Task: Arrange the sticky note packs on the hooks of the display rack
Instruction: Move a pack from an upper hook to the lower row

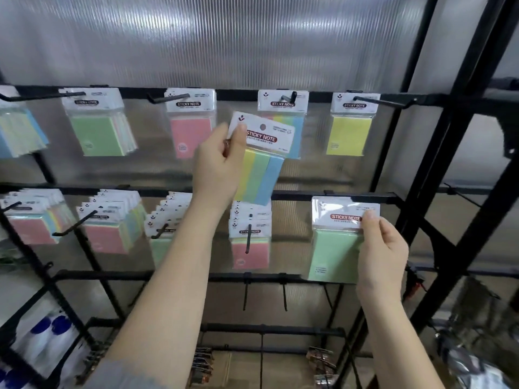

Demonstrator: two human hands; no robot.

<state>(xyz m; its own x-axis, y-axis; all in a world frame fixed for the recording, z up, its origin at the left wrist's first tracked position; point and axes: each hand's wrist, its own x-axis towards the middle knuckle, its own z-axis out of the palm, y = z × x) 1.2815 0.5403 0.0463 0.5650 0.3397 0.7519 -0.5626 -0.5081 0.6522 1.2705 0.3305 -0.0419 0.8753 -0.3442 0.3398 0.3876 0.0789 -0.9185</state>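
My left hand (222, 161) pinched a striped pack (261, 161) by its header, tilted so its hole could meet the hook (289, 97) at one o'clock. My right hand (382, 248) pinched a green pack (335, 242), kept ready at four o'clock.

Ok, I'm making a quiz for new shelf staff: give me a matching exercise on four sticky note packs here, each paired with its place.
Packs:
1. striped pack
2. green pack
3. yellow pack
4. pink pack

Places:
A. hanging on the top row's right-most filled hook
B. pinched in the right hand
C. hanging on the top row, behind the left hand's fingers
D. gripped in the left hand, tilted

Pairs: 1-D, 2-B, 3-A, 4-C
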